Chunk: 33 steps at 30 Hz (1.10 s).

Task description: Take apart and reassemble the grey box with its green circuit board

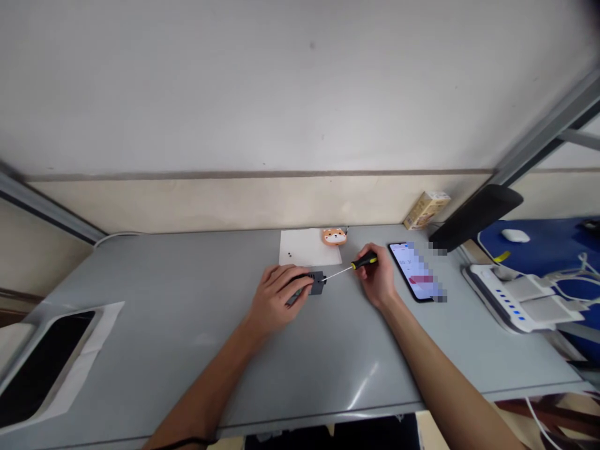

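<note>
My left hand [280, 294] is closed over a small dark grey device [317, 284], pressing it on the grey tabletop; the fingers cover much of its left part. In my right hand [376, 278] is a screwdriver [364, 260] with a black and yellow handle. Its thin shaft slants down to the left, and the tip meets or nearly meets the device's top face. Behind the device lies a white sheet of paper [307, 249] bearing a few tiny dark bits, likely screws [289, 254]. An orange and white animal-face case [334, 237] rests on the sheet's right corner.
To the right lies a lit phone [412, 272]. Beyond it stand a small carton [425, 210], a black upright object [475, 215] and a white multi-port charger [509, 300]. A dark-screened tablet [44, 362] lies at the left. The wall [234, 203] closes off the table's back edge.
</note>
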Each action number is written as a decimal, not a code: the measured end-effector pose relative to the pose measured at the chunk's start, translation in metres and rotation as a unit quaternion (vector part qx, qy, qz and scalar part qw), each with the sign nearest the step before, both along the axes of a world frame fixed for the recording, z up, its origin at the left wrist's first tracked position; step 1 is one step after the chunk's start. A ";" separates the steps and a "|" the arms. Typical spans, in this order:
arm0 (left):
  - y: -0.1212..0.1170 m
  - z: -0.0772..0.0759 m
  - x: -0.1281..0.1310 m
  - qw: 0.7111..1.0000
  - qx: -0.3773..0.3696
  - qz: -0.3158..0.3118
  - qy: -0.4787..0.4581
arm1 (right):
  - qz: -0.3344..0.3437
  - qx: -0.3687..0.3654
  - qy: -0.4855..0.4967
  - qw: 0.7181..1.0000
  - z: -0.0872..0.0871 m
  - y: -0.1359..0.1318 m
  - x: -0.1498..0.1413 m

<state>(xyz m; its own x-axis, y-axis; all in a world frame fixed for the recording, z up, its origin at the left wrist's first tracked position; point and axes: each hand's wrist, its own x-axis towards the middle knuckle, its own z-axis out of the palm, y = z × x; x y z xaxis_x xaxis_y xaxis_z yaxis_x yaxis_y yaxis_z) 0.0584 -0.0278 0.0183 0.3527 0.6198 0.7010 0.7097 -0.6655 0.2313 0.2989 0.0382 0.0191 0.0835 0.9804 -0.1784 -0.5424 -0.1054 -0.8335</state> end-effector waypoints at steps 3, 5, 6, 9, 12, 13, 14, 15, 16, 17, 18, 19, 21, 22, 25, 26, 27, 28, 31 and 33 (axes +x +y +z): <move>-0.001 0.000 0.002 1.000 0.003 0.005 0.013 | -0.001 -0.007 -0.003 1.000 -0.002 0.001 -0.001; -0.001 0.001 0.003 1.000 0.006 0.010 0.021 | -0.005 -0.004 -0.004 1.000 -0.002 0.001 -0.001; -0.001 0.001 0.004 1.000 0.008 0.012 0.024 | -0.005 -0.002 -0.006 1.000 -0.002 0.001 -0.001; -0.002 0.003 0.005 0.999 0.015 0.012 0.032 | -0.005 0.001 -0.006 1.000 -0.002 0.001 -0.001; -0.002 0.004 0.006 0.999 0.015 0.012 0.032 | -0.003 -0.002 0.000 1.000 -0.001 0.001 -0.002; -0.002 0.004 0.006 0.999 0.015 0.012 0.031 | -0.001 -0.002 0.001 1.000 -0.001 0.001 -0.002; -0.002 0.004 0.006 0.999 0.017 0.013 0.031 | 0.001 -0.002 0.002 1.000 -0.002 0.001 -0.002; -0.002 0.004 0.006 0.999 0.019 0.014 0.031 | 0.002 -0.002 0.002 1.000 -0.002 0.001 -0.003; -0.002 0.004 0.007 0.999 0.021 0.014 0.033 | 0.003 -0.003 0.002 1.000 -0.002 0.001 -0.003; -0.001 0.004 0.007 0.999 0.022 0.014 0.035 | 0.004 -0.004 0.002 1.000 -0.003 0.001 -0.002; -0.001 0.004 0.007 0.999 0.022 0.014 0.035 | 0.006 -0.005 0.003 1.000 -0.003 0.001 -0.002; -0.001 0.004 0.007 0.999 0.023 0.014 0.034 | 0.008 -0.006 0.004 1.000 -0.004 0.001 -0.002; -0.001 0.004 0.007 0.999 0.023 0.015 0.033 | 0.011 -0.002 0.008 1.000 -0.005 0.001 -0.002; 0.000 0.005 0.008 0.999 0.024 0.014 0.032 | 0.012 -0.002 0.010 1.000 -0.005 0.000 -0.002; 0.000 0.005 0.008 0.999 0.026 0.012 0.030 | 0.015 -0.011 0.008 1.000 -0.004 0.000 -0.004; 0.000 0.005 0.008 0.999 0.027 0.012 0.030 | 0.016 -0.015 0.007 1.000 -0.004 0.000 -0.004; 0.000 0.005 0.008 0.999 0.025 0.012 0.031 | 0.017 -0.017 0.005 1.000 -0.003 0.000 -0.004; 0.000 0.005 0.008 0.999 0.022 0.013 0.033 | 0.016 -0.017 0.004 1.000 -0.002 0.000 -0.005; -0.001 0.004 0.007 0.999 0.011 0.015 0.038 | 0.011 -0.020 0.002 1.000 -0.001 -0.001 -0.005; -0.001 0.003 0.007 0.999 0.004 0.017 0.040 | 0.012 -0.023 -0.001 1.000 0.000 -0.001 -0.005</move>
